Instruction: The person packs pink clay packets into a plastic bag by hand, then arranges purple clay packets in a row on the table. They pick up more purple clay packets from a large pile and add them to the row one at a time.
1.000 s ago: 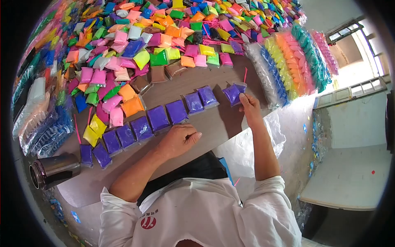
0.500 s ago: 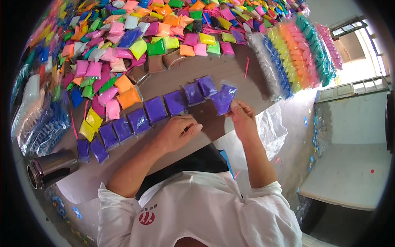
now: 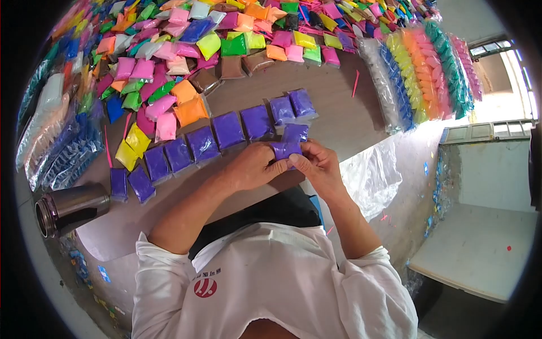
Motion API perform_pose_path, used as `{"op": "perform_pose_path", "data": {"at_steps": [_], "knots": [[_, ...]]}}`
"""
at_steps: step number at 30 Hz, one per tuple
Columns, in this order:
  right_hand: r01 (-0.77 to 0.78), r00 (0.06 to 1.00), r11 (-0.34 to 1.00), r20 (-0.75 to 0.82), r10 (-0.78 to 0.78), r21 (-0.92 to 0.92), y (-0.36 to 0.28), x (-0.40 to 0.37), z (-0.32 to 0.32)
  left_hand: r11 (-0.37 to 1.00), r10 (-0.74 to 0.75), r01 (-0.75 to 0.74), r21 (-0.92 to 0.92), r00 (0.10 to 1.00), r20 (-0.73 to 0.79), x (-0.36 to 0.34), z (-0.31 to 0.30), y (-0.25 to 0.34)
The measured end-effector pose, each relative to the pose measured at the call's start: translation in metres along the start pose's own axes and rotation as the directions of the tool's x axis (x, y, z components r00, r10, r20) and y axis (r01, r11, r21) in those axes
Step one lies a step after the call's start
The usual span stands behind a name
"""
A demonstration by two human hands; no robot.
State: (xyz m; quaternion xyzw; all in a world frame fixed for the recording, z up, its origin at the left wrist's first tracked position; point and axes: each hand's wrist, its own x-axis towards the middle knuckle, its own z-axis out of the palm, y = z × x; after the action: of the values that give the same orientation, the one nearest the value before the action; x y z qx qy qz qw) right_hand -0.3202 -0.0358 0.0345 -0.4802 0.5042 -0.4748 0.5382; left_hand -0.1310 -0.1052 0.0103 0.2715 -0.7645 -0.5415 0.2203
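A small purple packet [image 3: 294, 134] in clear plastic is pinched between my two hands above the table's front part, its upper end sticking up past the fingers. My left hand [image 3: 253, 168] is closed on its left side, with the thumb pressed along the lower edge. On the right side my right hand [image 3: 320, 168] grips it between thumb and bent fingers. Just beyond the hands, a slanting row of similar purple packets [image 3: 227, 130] lies on the brown table [image 3: 333, 104]. My fingers cover part of the held packet.
Many colourful packets [image 3: 180, 51] are heaped at the back and left. Long bags of packets [image 3: 418, 79] stand at the right rear. A dark metal flask [image 3: 76, 208] lies at the left edge. Clear plastic [image 3: 372, 178] is to the right, beyond the table edge.
My right hand has brought the purple packet left and closer to my body. My left hand has moved right and taken hold of it too. The view has shifted slightly.
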Motion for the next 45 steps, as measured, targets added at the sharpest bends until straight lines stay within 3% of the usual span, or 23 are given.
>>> {"op": "perform_pose_path", "data": {"at_steps": [2, 5, 7, 13, 16, 20, 26, 31, 34, 38, 41, 45], "knots": [[-0.012, 1.000, 0.999, -0.023, 0.013, 0.032, 0.004, 0.000, 0.002, 0.999, 0.038, -0.038, 0.020, 0.999, -0.015, 0.000, 0.000, 0.001], [-0.016, 0.992, 0.987, -0.125, 0.036, 0.161, 0.010, -0.004, 0.011, 0.995, -0.061, 0.053, 0.084, 0.993, 0.103, -0.002, -0.012, 0.017], [-0.014, 0.983, 0.977, -0.177, 0.053, 0.215, 0.011, -0.005, 0.014, 0.999, -0.038, 0.037, 0.012, 0.997, 0.069, -0.001, -0.006, 0.002], [-0.156, 0.982, 0.980, -0.091, 0.168, 0.124, 0.001, -0.003, 0.006, 0.996, 0.077, -0.076, 0.037, 0.997, -0.024, -0.001, 0.001, -0.003], [-0.096, 0.994, 0.982, -0.034, 0.103, 0.160, 0.002, 0.000, 0.005, 0.995, 0.095, -0.094, 0.045, 0.995, -0.015, -0.002, 0.001, 0.001], [-0.089, 0.990, 0.989, -0.102, 0.101, 0.119, 0.002, 0.000, 0.008, 0.998, 0.042, -0.042, 0.037, 0.999, 0.015, -0.002, -0.002, 0.001], [-0.097, 0.986, 0.994, -0.133, 0.103, 0.051, 0.003, -0.002, 0.000, 0.993, 0.109, -0.109, 0.043, 0.994, 0.011, -0.001, 0.001, -0.001], [-0.004, 0.963, 0.993, -0.268, 0.036, 0.118, -0.008, 0.017, -0.021, 0.991, -0.035, 0.041, -0.126, 0.998, 0.047, -0.001, -0.003, -0.008], [0.052, 0.954, 0.994, -0.300, -0.019, 0.100, -0.011, 0.028, -0.047, 0.987, -0.022, 0.026, -0.161, 0.999, 0.025, 0.001, 0.001, -0.013], [0.038, 0.925, 0.997, -0.375, -0.059, -0.063, -0.010, 0.043, -0.073, 0.991, 0.018, -0.014, -0.133, 0.999, 0.028, 0.001, -0.002, -0.012], [0.007, 0.941, 0.988, -0.333, -0.059, -0.156, 0.002, 0.059, -0.098, 0.992, 0.110, -0.109, 0.060, 0.994, -0.003, 0.002, -0.001, -0.019], [0.025, 0.956, 0.974, -0.281, -0.090, -0.225, 0.006, 0.073, -0.101, 0.994, 0.111, -0.111, 0.004, 0.993, -0.042, 0.002, -0.001, -0.008]]}}
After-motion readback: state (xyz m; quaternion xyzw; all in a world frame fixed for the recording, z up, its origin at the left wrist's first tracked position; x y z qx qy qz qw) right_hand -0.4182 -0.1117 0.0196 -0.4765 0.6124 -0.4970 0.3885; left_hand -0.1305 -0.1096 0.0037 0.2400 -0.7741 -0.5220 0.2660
